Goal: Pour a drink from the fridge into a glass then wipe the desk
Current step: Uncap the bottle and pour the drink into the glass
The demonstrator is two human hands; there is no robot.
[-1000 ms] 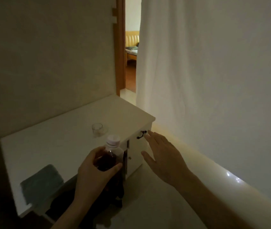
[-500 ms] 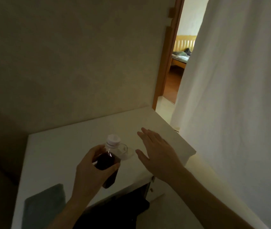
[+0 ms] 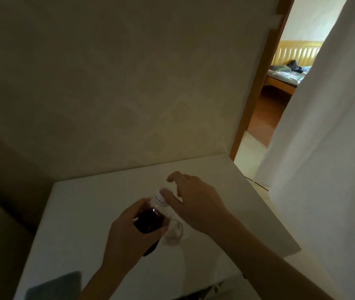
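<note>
The person stands over the white table [image 3: 107,204] with the bottle [image 3: 149,221] of dark drink gripped in the left hand [image 3: 129,237], fingers wrapped around its body and holding it up off the surface, tipped a little away from them. The right hand [image 3: 196,202] is at the bottle's white cap [image 3: 161,197]; its thumb lies against the cap's side and the fingers arch over the top, though I cannot tell whether they have closed on it. The small clear glass [image 3: 174,231] stands on the table just beside the bottle, apparently empty. A dark cloth [image 3: 55,285] lies at the near left corner, well apart. This looks like the uncapping step, with pouring and wiping yet to come. Next the right hand needs a firm pinch and twist on the cap while the left steadies the bottle.
</note>
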